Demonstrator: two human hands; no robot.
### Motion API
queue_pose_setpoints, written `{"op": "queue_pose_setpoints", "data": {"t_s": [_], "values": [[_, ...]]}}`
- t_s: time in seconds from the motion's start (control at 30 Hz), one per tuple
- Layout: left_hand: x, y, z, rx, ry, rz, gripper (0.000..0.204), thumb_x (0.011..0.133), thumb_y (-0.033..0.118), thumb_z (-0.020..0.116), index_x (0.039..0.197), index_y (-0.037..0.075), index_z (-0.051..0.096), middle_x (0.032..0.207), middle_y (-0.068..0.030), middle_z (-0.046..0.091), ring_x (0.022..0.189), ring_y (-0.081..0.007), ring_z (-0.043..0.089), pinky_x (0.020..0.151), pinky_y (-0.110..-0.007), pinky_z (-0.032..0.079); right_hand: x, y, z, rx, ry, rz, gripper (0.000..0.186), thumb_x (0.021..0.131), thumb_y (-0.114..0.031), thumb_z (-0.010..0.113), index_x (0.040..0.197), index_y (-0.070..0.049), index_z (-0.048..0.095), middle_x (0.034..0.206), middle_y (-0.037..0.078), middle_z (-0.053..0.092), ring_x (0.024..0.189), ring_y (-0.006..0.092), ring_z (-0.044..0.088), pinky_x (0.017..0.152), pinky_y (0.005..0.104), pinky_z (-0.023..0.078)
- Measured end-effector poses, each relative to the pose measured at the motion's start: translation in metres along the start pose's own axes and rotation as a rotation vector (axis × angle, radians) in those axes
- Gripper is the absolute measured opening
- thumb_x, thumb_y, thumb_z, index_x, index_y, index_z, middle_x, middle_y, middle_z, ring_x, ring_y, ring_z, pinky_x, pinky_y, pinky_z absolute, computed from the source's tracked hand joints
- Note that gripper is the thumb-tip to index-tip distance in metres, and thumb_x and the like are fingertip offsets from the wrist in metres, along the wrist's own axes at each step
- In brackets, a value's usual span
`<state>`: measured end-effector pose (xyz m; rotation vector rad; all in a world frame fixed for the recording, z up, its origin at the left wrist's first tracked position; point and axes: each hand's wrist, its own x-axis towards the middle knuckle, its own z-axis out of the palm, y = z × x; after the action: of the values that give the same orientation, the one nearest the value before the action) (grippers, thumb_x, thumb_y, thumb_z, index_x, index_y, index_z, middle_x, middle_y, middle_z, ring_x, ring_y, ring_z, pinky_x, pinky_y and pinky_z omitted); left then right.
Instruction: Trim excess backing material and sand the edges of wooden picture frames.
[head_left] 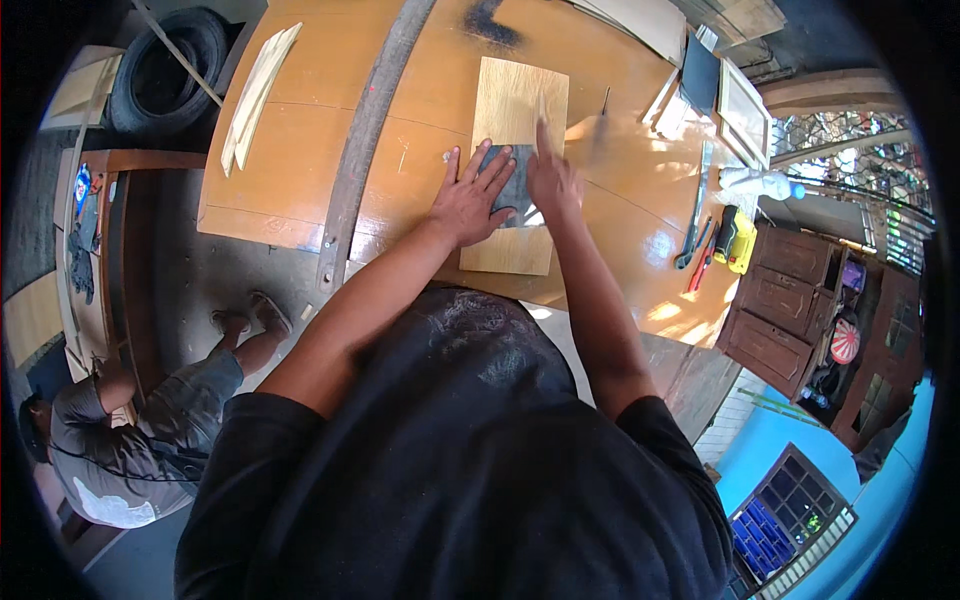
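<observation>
A light wood-grain board (pixel 520 95) lies lengthwise on the orange-brown tabletop. Across its middle sits a dark grey rectangular piece (pixel 513 190), partly covered by my hands. My left hand (pixel 468 203) presses flat on the left part of this piece, fingers spread. At its right edge, my right hand (pixel 555 185) is closed round a slim, pale, pencil-like tool (pixel 542 108) that points away from me over the board. The tool's lower end is hidden in my fingers, and its exact kind is unclear.
A long worn wooden bar (pixel 370 130) crosses the table on the left, with thin wood strips (pixel 258 95) beyond it. At right lie a yellow-and-black tool (pixel 738 240), a red-handled tool (pixel 703 255) and a plastic bottle (pixel 760 184). Another person (pixel 130 430) is at lower left.
</observation>
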<state>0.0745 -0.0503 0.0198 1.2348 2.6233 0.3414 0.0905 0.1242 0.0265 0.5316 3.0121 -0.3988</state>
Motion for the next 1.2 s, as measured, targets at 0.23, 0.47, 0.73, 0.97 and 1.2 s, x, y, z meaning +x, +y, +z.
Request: {"op": "queue_pose_setpoints", "data": {"t_s": [0.23, 0.47, 0.73, 0.97, 1.2], "values": [[-0.002, -0.003, -0.001, 0.014, -0.035, -0.028, 0.075, 0.094, 0.053, 0.046, 0.153, 0.012, 0.023, 0.162, -0.0019, 0.011, 0.15, -0.0277, 0.001, 0.117, -0.06, 0.001, -0.096, -0.008, 0.0, 0.086, -0.089, -0.038, 0.06, 0.092, -0.019, 0.05, 0.149, -0.021, 0.032, 0.079, 0.02, 0.067, 0.062, 0.0391, 0.065, 0.053, 0.0523, 0.049], [-0.001, -0.002, -0.002, -0.023, -0.02, 0.001, 0.074, 0.093, 0.049, 0.05, 0.152, 0.011, 0.026, 0.162, -0.0044, 0.012, 0.149, -0.0303, 0.002, 0.117, -0.059, 0.004, -0.082, 0.002, -0.01, -0.061, -0.143, -0.058, 0.064, 0.09, -0.019, 0.053, 0.15, -0.019, 0.031, 0.074, 0.017, 0.068, 0.06, 0.0327, 0.067, 0.05, 0.047, 0.051], [-0.002, -0.001, 0.0, -0.011, 0.007, -0.016, 0.074, 0.094, 0.049, 0.049, 0.152, 0.011, 0.026, 0.162, -0.0044, 0.013, 0.149, -0.0297, 0.003, 0.117, -0.059, 0.004, -0.033, -0.003, -0.006, -0.013, -0.05, -0.051, 0.058, 0.093, -0.024, 0.049, 0.148, -0.018, 0.032, 0.081, 0.019, 0.069, 0.068, 0.0387, 0.068, 0.059, 0.0514, 0.053], [-0.002, -0.004, -0.001, 0.076, -0.036, 0.002, 0.07, 0.095, 0.044, 0.046, 0.153, 0.012, 0.023, 0.162, -0.003, 0.011, 0.15, -0.0287, 0.003, 0.117, -0.06, 0.004, -0.136, -0.001, 0.002, 0.078, 0.109, -0.27, 0.063, 0.091, -0.018, 0.052, 0.15, -0.023, 0.031, 0.08, 0.017, 0.07, 0.063, 0.0358, 0.068, 0.055, 0.0516, 0.051], [0.0, 0.001, 0.001, 0.033, -0.039, -0.002, 0.071, 0.096, 0.044, 0.045, 0.154, 0.012, 0.021, 0.163, -0.003, 0.009, 0.15, -0.0285, 0.001, 0.117, -0.059, 0.002, 0.005, -0.005, -0.002, 0.045, 0.074, -0.072, 0.06, 0.094, -0.028, 0.05, 0.15, -0.021, 0.03, 0.078, 0.021, 0.068, 0.071, 0.0421, 0.066, 0.066, 0.05, 0.053]]}}
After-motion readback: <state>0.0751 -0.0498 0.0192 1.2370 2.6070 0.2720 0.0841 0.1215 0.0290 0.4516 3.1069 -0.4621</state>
